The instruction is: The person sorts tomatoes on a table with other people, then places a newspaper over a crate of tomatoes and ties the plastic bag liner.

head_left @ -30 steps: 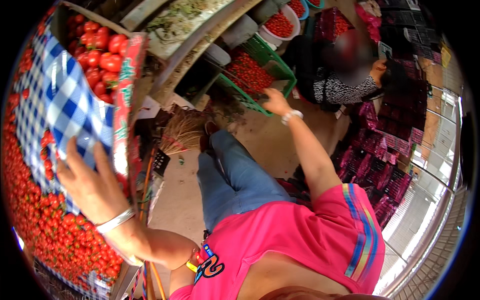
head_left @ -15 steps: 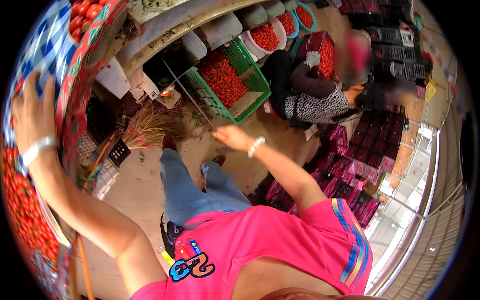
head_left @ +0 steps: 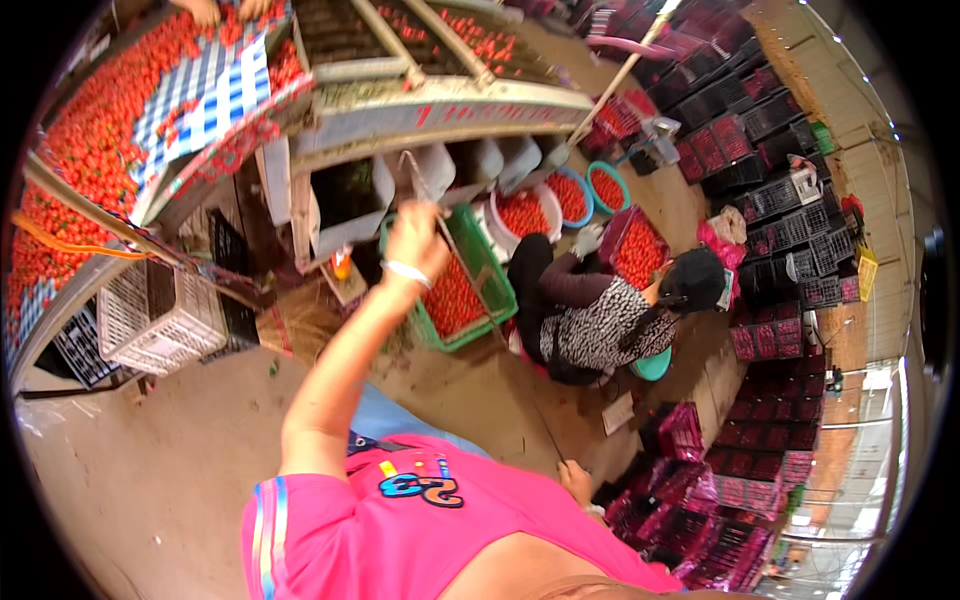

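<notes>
My left hand (head_left: 418, 240) is closed around a long thin metal rod with a bent, hooked end (head_left: 410, 163). It hovers over the near-left corner of a green plastic crate (head_left: 468, 341) of small red tomatoes (head_left: 452, 297). From there the rod slants across the crate toward my right hand (head_left: 575, 480), low beside my body. That hand is closed around the rod's other end, its fingers partly blurred. Behind the crate stands a row of grey chutes (head_left: 434, 172) under the sorting table.
A seated co-worker (head_left: 605, 315) handles a tomato-filled crate (head_left: 638, 250) right of the green one. Tomato basins (head_left: 523, 213) stand behind. A tomato-covered table (head_left: 95, 170), with another person's hands (head_left: 200, 10), fills the left. Stacked dark crates (head_left: 770, 400) line the right.
My left hand has left the checked cloth at the table edge and now grips the rod. My right hand has drawn back toward my body, and my view has swung.
</notes>
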